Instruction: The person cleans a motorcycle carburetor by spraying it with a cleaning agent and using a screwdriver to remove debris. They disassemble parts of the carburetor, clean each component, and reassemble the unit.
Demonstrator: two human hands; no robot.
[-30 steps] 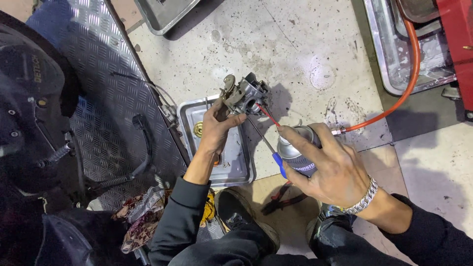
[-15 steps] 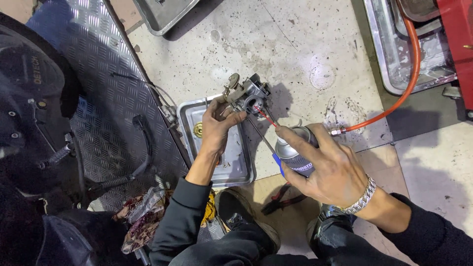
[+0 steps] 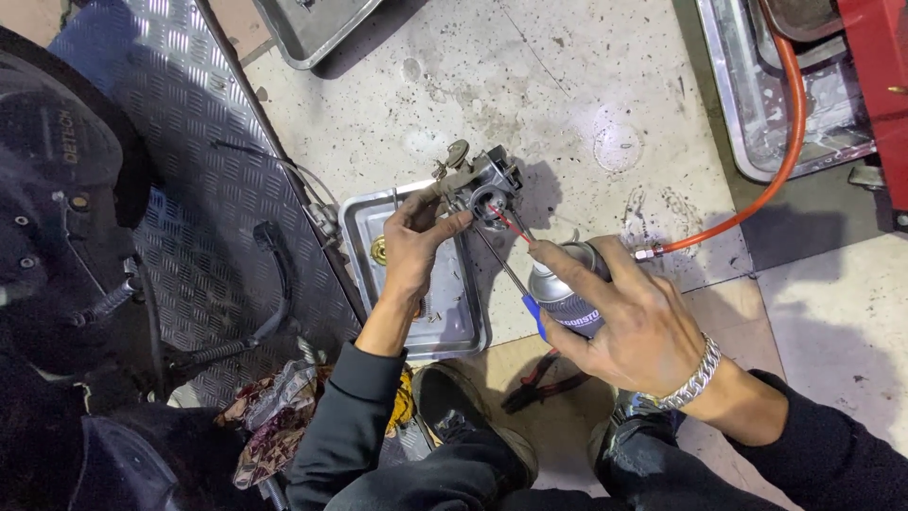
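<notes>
Your left hand [image 3: 411,248] pinches the carburetor [image 3: 484,182] above the metal tray's [image 3: 452,326] far edge; your right hand [image 3: 629,317] wraps the spray can [image 3: 565,301]. Keep its red straw [image 3: 508,224] seated in the bore and spray in short bursts.

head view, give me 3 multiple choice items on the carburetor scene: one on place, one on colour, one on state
1. Where is the metal carburetor held?
A. above the far end of the small steel tray
B. inside the red cabinet
C. on the person's shoe

2. What colour is the thin straw running from the spray can to the carburetor?
A. green
B. red
C. white

3. What is the state of the two hands?
A. both empty
B. left hand grips the carburetor, right hand grips the can with a finger on top
C. both on the orange hose

Answers:
1 A, it sits over the tray's top edge.
2 B, the straw shows red against the floor.
3 B, each hand is closed around its thing.
</notes>
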